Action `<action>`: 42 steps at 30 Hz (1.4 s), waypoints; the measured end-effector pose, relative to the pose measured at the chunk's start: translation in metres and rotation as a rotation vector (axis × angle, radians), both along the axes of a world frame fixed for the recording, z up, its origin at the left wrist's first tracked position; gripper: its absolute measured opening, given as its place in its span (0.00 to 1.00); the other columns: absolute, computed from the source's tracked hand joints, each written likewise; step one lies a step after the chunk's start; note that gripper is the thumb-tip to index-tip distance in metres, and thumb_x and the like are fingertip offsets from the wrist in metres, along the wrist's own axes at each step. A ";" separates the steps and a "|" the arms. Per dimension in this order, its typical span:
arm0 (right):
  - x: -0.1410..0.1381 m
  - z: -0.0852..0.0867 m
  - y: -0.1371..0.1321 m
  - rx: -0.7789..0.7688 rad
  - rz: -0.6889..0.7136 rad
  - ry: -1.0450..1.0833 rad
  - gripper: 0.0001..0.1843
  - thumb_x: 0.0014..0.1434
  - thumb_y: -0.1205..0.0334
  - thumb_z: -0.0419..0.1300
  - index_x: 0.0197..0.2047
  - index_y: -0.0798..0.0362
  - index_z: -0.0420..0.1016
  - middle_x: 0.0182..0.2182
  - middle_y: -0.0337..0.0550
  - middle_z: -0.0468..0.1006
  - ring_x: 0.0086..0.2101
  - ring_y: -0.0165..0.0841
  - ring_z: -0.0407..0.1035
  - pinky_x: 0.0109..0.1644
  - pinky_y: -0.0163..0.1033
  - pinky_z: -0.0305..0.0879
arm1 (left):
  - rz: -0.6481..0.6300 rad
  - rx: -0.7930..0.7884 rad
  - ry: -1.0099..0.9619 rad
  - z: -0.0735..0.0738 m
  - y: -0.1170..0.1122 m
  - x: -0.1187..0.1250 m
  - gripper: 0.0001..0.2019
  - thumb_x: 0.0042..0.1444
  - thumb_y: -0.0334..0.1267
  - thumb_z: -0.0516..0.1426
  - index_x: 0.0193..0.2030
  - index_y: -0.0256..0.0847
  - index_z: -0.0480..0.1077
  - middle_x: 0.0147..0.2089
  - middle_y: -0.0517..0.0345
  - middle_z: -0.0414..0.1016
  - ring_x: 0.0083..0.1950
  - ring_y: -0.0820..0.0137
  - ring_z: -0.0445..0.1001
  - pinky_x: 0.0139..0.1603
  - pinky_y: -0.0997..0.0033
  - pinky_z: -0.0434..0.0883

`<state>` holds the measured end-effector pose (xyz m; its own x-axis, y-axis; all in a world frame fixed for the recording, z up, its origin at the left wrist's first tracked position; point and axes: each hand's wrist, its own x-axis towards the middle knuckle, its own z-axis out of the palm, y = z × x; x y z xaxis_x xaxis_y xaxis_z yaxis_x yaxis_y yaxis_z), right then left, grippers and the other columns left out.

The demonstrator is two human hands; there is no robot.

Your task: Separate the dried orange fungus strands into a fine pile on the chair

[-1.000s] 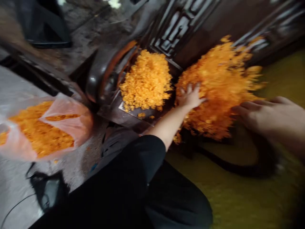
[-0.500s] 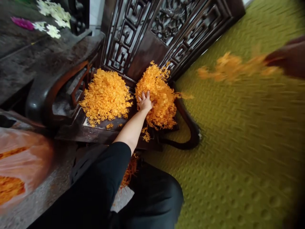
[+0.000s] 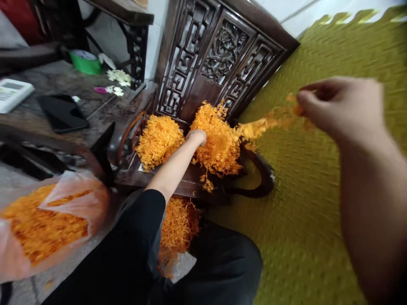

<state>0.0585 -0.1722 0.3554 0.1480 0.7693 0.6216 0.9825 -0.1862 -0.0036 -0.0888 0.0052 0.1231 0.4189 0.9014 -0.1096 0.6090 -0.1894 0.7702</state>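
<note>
Two heaps of small orange frilly artificial-flower pieces lie on the seat of a dark carved wooden chair [image 3: 203,94]: a left heap [image 3: 160,140] and a right heap [image 3: 219,148]. My left hand [image 3: 196,137] is at the left side of the right heap, its fingers curled down into the pieces and partly hidden. Over at the right, my right hand [image 3: 340,106] pinches the end of a strand of orange flower pieces [image 3: 257,127]. Blurred by motion, that strand stretches back to the right heap.
An open plastic bag [image 3: 95,207] of orange pieces stands on the floor at left. Thin orange stems [image 3: 179,224] lie below the seat by my knee. Phone [image 3: 62,112], white remote [image 3: 14,94] and green tape roll [image 3: 85,62] rest on the side table. Olive textured matting [image 3: 311,203] borders the right.
My left hand has gone from spread fingers on the right heap to curled fingers in it. My right hand has come further into view, and its strand now reaches the heap.
</note>
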 end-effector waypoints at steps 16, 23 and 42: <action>-0.056 -0.188 -0.075 -0.314 0.879 1.410 0.19 0.52 0.55 0.75 0.42 0.49 0.73 0.38 0.41 0.78 0.31 0.31 0.71 0.34 0.39 0.67 | -0.571 0.111 -0.289 0.054 -0.168 -0.105 0.26 0.57 0.47 0.67 0.60 0.37 0.75 0.35 0.56 0.81 0.33 0.69 0.76 0.37 0.67 0.72; -0.057 -0.201 -0.087 -0.570 0.772 1.232 0.21 0.54 0.48 0.73 0.43 0.56 0.80 0.28 0.39 0.75 0.26 0.28 0.63 0.30 0.37 0.58 | -0.473 0.173 -0.272 0.044 -0.185 -0.132 0.08 0.62 0.41 0.64 0.38 0.38 0.82 0.36 0.55 0.84 0.37 0.70 0.79 0.42 0.69 0.72; -0.058 -0.217 -0.102 -0.527 0.766 2.000 0.18 0.49 0.61 0.77 0.44 0.51 0.83 0.40 0.46 0.86 0.39 0.38 0.81 0.50 0.46 0.78 | -0.364 0.616 -0.348 0.019 -0.202 -0.108 0.08 0.61 0.41 0.67 0.44 0.42 0.78 0.43 0.55 0.80 0.46 0.67 0.79 0.49 0.63 0.77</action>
